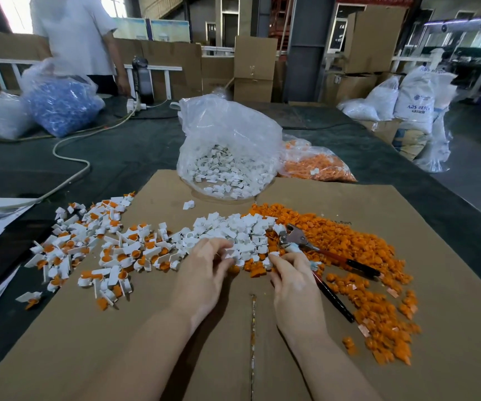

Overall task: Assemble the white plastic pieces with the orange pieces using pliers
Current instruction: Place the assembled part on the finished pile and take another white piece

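Head view is showing both hands picking parts: left hand [204,267] is pinching a white piece [229,254], right hand [291,274] is curling on a white piece too, I think. Pliers [317,250] are lying untouched at two o'clock on the orange pieces [363,256]; next comes mating, then squeezing.

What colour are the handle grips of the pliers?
Black, on red arms; the pliers show best in the head view.

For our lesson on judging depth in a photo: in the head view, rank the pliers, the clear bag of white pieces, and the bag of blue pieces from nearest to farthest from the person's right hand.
1. Pliers: beside the right hand, on the orange pile.
2. Clear bag of white pieces: beyond the hands, at the cardboard's far edge.
3. Bag of blue pieces: far left, at the table's back.
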A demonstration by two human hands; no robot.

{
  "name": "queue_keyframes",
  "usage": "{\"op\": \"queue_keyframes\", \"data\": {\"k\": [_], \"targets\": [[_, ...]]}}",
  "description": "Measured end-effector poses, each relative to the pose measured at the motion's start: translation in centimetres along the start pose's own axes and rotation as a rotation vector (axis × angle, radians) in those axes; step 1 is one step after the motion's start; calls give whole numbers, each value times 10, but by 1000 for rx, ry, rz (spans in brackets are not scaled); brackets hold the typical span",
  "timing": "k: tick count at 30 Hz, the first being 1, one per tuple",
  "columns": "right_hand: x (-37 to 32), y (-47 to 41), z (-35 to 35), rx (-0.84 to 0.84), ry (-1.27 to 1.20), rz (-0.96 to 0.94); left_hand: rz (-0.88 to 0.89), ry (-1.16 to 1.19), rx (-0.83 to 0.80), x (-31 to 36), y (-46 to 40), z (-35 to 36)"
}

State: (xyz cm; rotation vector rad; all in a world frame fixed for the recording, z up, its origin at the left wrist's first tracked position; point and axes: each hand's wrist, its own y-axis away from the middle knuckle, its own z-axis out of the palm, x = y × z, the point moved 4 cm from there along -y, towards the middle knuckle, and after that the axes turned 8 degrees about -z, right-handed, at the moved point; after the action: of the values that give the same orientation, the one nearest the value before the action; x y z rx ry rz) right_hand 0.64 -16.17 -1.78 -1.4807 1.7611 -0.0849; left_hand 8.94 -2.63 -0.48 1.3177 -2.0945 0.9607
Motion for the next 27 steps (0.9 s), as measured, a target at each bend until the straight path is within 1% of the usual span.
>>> {"op": "queue_keyframes", "data": {"k": [2,4,6,8,11,18,22,27], "targets": [[0,0,1,-18,-19,7,47,0,-77,11,3,12],[-2,1,2,-17,11,-34,77,21,-147,17,6,23],[-4,0,0,1,49,-40,92,64,-172,19,10,30],[-6,0,-3,58,69,-73,102,88,-166,18,13,33],[-11,0,-7,93,69,-108,91,91,-132,14,13,31],[-7,1,-8,62,-59,-72,-22,107,-158,11,13,28],[-7,-1,-6,30,-77,-73,-90,197,-135,5,12,26],[-7,1,-9,56,-106,-44,-93,173,-132,3,11,26]]}}
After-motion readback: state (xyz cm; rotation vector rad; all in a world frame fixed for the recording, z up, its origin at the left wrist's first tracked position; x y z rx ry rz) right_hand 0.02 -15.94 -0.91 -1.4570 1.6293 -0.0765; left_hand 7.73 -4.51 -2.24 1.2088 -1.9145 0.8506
